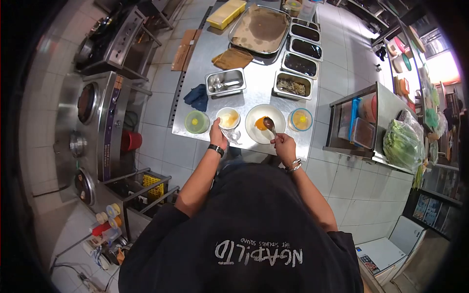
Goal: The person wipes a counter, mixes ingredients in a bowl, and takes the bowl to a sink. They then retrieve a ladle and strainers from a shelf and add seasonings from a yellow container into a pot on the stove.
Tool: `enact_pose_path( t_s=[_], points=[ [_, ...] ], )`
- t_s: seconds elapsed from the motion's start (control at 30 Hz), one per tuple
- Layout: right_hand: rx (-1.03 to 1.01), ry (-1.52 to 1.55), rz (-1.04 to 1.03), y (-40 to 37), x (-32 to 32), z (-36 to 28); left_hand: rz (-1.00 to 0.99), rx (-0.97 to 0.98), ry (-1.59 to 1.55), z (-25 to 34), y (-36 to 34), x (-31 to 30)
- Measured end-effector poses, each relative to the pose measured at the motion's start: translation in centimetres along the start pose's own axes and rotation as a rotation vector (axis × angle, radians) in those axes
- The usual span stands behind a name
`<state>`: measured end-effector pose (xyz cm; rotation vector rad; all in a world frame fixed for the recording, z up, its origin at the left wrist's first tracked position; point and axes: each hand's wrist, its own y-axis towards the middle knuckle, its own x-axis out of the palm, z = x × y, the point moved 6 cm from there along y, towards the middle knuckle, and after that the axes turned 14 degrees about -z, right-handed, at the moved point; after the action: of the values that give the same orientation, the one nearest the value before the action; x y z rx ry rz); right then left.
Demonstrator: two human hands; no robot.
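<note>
Kitchen counter (254, 93): right hand (284, 144), grip on spoon (269, 126), is spreading sauce (261, 123) on plate (254, 135), left hand (218, 133) is clutching cup (228, 118); needs a steady wrist next imo.

tubs (189, 126) 3 | plate (254, 133) 1 | spoon (269, 126) 1 | steel pans (237, 77) 5 | tray (259, 29) 1 | cloths (232, 58) 2

yellow box (225, 13), large tray (259, 29), blue cloth (197, 96), bagged greens (403, 144)
</note>
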<state>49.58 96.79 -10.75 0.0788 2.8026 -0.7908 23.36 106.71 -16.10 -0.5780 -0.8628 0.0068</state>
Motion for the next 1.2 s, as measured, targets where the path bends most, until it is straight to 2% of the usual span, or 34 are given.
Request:
enact_pose_path(
  t_s=[0.07, 0.17, 0.23, 0.27, 0.33, 0.6, 0.67, 0.9, 1.13, 1.2],
  points=[
    [-0.12, -0.22, 0.062, -0.3, -0.3, -1.0, -0.025, 0.026, 0.029, 0.0, 0.8, -0.3],
    [-0.223, -0.325, 0.143, -1.4, -0.6, -2.7, -0.031, -0.001, 0.132, 0.1, 1.7, -0.6],
    [-0.234, -0.326, 0.164, -2.0, -0.8, -3.8, -0.032, 0.017, 0.323, 0.3, 2.3, -0.8],
    [-0.248, -0.324, 0.184, -2.4, -0.9, -4.4, -0.03, 0.016, 0.319, 0.2, 2.6, -0.9],
    [-0.271, -0.331, 0.199, -2.8, -0.9, -5.1, 0.058, 0.072, 0.451, -0.4, 3.8, -2.8],
    [-0.37, -0.389, 0.262, -4.4, -1.3, -7.4, 0.165, 0.142, 0.543, -0.1, 2.7, -1.9],
    [-0.372, -0.373, 0.262, -4.9, -1.5, -8.3, 0.16, 0.127, 0.369, -0.4, 2.6, -2.0],
    [-0.396, -0.407, 0.319, -6.2, -2.1, -9.8, 0.087, 0.051, 0.371, 0.3, 0.5, -1.1],
    [-0.475, -0.423, 0.363, -7.1, -2.7, -10.8, 0.128, -0.09, 0.546, -0.6, -0.7, -2.5],
    [-0.484, -0.423, 0.37, -7.2, -2.8, -11.1, 0.055, -0.082, 0.64, -0.7, -0.9, -2.3]
  ],
)
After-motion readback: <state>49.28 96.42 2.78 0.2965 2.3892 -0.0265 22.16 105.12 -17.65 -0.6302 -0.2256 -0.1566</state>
